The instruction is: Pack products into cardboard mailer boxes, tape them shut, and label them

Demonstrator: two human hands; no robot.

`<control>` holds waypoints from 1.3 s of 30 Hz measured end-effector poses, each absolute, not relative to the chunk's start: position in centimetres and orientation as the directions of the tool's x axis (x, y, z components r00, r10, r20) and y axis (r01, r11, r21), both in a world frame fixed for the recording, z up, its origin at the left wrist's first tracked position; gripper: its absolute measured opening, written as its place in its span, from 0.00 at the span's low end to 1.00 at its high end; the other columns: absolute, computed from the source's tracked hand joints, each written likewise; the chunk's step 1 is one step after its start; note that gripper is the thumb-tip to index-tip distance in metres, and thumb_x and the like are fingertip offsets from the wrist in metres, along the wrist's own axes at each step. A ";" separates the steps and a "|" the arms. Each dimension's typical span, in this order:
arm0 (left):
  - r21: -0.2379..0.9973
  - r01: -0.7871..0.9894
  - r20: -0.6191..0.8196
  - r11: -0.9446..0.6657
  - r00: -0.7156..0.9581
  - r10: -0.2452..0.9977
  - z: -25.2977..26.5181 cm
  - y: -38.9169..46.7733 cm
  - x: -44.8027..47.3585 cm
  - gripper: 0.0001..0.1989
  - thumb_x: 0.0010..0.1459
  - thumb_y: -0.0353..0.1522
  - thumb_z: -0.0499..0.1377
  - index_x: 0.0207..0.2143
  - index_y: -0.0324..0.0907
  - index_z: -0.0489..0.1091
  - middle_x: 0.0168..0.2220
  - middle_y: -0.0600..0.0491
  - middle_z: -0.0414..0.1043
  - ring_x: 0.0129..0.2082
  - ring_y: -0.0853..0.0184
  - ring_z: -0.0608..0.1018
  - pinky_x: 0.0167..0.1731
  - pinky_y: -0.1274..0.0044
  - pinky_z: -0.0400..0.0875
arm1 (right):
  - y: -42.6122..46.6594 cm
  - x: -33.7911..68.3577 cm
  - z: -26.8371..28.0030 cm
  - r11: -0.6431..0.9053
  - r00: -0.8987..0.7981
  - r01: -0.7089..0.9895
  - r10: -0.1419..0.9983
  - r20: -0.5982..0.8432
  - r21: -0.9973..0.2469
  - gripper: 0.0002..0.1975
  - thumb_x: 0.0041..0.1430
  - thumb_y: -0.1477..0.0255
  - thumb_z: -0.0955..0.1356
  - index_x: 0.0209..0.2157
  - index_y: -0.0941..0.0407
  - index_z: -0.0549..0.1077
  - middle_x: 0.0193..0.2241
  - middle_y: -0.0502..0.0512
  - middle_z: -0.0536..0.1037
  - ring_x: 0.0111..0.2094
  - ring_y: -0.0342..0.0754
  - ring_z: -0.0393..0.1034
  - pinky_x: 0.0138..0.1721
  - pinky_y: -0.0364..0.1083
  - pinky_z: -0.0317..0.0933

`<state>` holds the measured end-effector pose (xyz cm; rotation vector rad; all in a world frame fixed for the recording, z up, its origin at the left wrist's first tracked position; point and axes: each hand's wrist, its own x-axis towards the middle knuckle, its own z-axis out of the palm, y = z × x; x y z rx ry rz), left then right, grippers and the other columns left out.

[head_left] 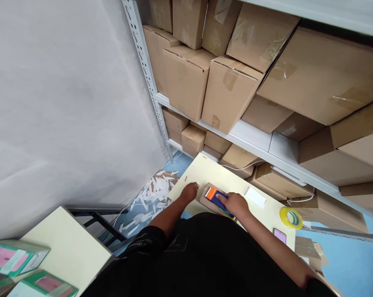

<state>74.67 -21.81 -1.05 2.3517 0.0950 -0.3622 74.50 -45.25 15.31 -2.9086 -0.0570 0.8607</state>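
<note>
A flat dark-blue packet (221,201) with an orange and white end lies over a small brown cardboard box (206,199) on the pale yellow table (201,169). My right hand (237,204) grips the packet from its right side, thumb on top and the other fingers mostly hidden. To the left of the cardboard, apart from it, my left hand (189,193) is closed above the table. Its fingers are curled in, and whether anything small is pinched there cannot be made out. A white slip or label pad (255,197) rests beyond my right hand.
A yellow tape roll (290,218) and a phone (279,235) lie at the table's right. Shelves (251,138) of cardboard boxes rise ahead. White scraps (155,189) litter the floor at left. Green boxes (11,258) stand on another table (65,243).
</note>
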 end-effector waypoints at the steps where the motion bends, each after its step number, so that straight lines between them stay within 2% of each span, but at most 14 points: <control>1: 0.665 0.178 -0.298 -0.725 0.954 -0.039 -1.6 -22.5 74.4 0.17 0.71 0.37 0.48 0.38 0.41 0.75 0.40 0.43 0.78 0.45 0.57 0.79 0.47 0.69 0.69 | -45.2 74.5 15.2 -0.994 0.842 0.004 0.064 -0.535 -0.113 0.40 0.63 0.37 0.55 0.38 0.56 0.82 0.39 0.66 0.83 0.43 0.59 0.78 0.38 0.49 0.63; 5: 0.647 0.230 -0.366 -0.727 0.930 -0.031 -2.9 -23.7 73.6 0.20 0.70 0.40 0.50 0.51 0.37 0.73 0.45 0.38 0.77 0.47 0.53 0.80 0.46 0.65 0.72 | -45.3 74.2 14.9 -0.993 0.850 -0.014 0.052 -0.525 -0.121 0.41 0.62 0.36 0.55 0.37 0.56 0.81 0.38 0.66 0.83 0.41 0.58 0.78 0.38 0.48 0.62; 8: 0.661 0.223 -0.371 -0.716 0.927 -0.054 -2.6 -22.6 73.5 0.28 0.65 0.36 0.56 0.64 0.35 0.63 0.54 0.37 0.74 0.53 0.53 0.79 0.52 0.64 0.72 | -45.3 74.1 14.9 -0.992 0.848 -0.028 0.043 -0.528 -0.125 0.40 0.63 0.37 0.55 0.37 0.55 0.82 0.38 0.65 0.84 0.41 0.58 0.78 0.37 0.48 0.63; 10: 0.724 0.082 -0.273 -0.685 0.946 -0.176 -1.6 -21.4 73.7 0.40 0.58 0.34 0.62 0.71 0.39 0.54 0.64 0.39 0.66 0.61 0.53 0.73 0.60 0.63 0.68 | -45.2 74.1 15.0 -0.991 0.845 -0.029 0.045 -0.532 -0.130 0.38 0.64 0.38 0.56 0.37 0.55 0.82 0.38 0.66 0.84 0.42 0.59 0.78 0.38 0.48 0.63; 12: 0.777 -0.137 -0.122 -0.614 0.924 -0.361 -0.3 -20.4 74.1 0.53 0.50 0.35 0.68 0.74 0.42 0.46 0.73 0.41 0.52 0.70 0.51 0.61 0.67 0.62 0.60 | -45.1 74.2 15.1 -0.989 0.842 -0.033 0.048 -0.537 -0.141 0.37 0.64 0.39 0.57 0.37 0.55 0.82 0.39 0.66 0.84 0.43 0.59 0.79 0.38 0.48 0.63; 14: 0.787 -0.306 -0.034 -0.535 0.845 -0.534 0.9 -20.3 74.6 0.65 0.43 0.41 0.73 0.75 0.40 0.40 0.76 0.39 0.41 0.74 0.46 0.51 0.71 0.60 0.52 | -45.1 74.4 15.1 -0.987 0.841 -0.042 0.049 -0.539 -0.155 0.36 0.64 0.40 0.58 0.38 0.56 0.82 0.40 0.67 0.84 0.43 0.58 0.79 0.39 0.48 0.64; 16: 0.782 -0.365 -0.040 -0.505 0.779 -0.625 1.5 -20.8 75.0 0.71 0.38 0.49 0.76 0.76 0.39 0.39 0.76 0.37 0.38 0.74 0.43 0.48 0.71 0.58 0.51 | -45.2 74.6 15.0 -0.984 0.841 -0.051 0.049 -0.539 -0.168 0.36 0.63 0.40 0.59 0.39 0.56 0.82 0.40 0.67 0.84 0.43 0.58 0.79 0.38 0.47 0.63; 20: 0.741 -0.411 -0.010 -0.531 0.784 -0.621 1.2 -22.2 75.4 0.71 0.35 0.56 0.75 0.74 0.39 0.47 0.74 0.35 0.44 0.73 0.43 0.52 0.70 0.57 0.53 | -45.4 75.0 14.5 -0.971 0.831 -0.073 0.068 -0.552 -0.229 0.35 0.62 0.39 0.61 0.39 0.56 0.83 0.39 0.65 0.84 0.42 0.57 0.79 0.36 0.46 0.62; 24: 0.694 -0.453 0.016 -0.560 0.787 -0.617 0.6 -22.2 75.7 0.67 0.36 0.56 0.75 0.73 0.41 0.51 0.73 0.36 0.50 0.72 0.43 0.57 0.69 0.56 0.55 | -45.6 75.6 14.5 -0.955 0.781 -0.091 0.109 -0.615 -0.284 0.35 0.59 0.39 0.64 0.39 0.56 0.83 0.36 0.63 0.84 0.38 0.54 0.79 0.32 0.44 0.60; 28: 0.666 -0.458 -0.018 -0.589 0.779 -0.626 0.9 -21.8 76.1 0.66 0.37 0.55 0.75 0.72 0.41 0.52 0.72 0.36 0.51 0.71 0.43 0.59 0.68 0.56 0.56 | -46.3 76.0 15.3 -0.959 0.766 -0.071 0.124 -0.631 -0.275 0.38 0.56 0.36 0.64 0.38 0.57 0.83 0.36 0.63 0.84 0.35 0.54 0.78 0.31 0.44 0.59; 39: 0.666 -0.409 -0.100 -0.624 0.780 -0.618 3.0 -21.7 76.4 0.62 0.39 0.51 0.75 0.72 0.44 0.52 0.73 0.40 0.49 0.70 0.45 0.61 0.69 0.60 0.56 | -57.7 72.8 16.0 -0.953 0.758 -0.183 0.020 -0.652 -0.243 0.34 0.57 0.38 0.64 0.28 0.56 0.80 0.29 0.61 0.82 0.32 0.54 0.76 0.30 0.46 0.56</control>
